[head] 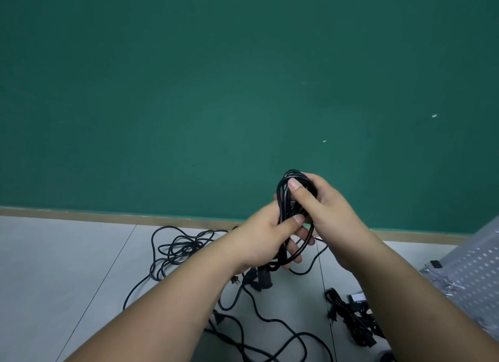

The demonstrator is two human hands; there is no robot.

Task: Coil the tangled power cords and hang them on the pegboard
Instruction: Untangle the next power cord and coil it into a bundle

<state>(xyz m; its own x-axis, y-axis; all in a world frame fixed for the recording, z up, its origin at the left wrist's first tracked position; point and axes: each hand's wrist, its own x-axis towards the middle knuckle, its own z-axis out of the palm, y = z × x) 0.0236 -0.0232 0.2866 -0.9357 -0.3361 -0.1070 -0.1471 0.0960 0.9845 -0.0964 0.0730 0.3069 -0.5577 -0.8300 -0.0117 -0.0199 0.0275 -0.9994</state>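
1. The left hand [270, 237] grips the lower part of the coil [281, 197], thumb across the strands. The right hand [326, 208] clasps the top, thumb pressing the loops. They hold the coil in the air, above the floor [67, 253]
2. Risk: cord trails from the coil down toward the tangle [178, 249]. If it is snagged there, pulling would likely tighten knots or drag loops out of the coil
3. Risk: easing either grip could let the loops spring apart
4. Count: two hands, one coil, one tangle (its cords cannot be counted), one wound bundle [351, 318] on the floor, one pegboard [475, 270] at the right edge
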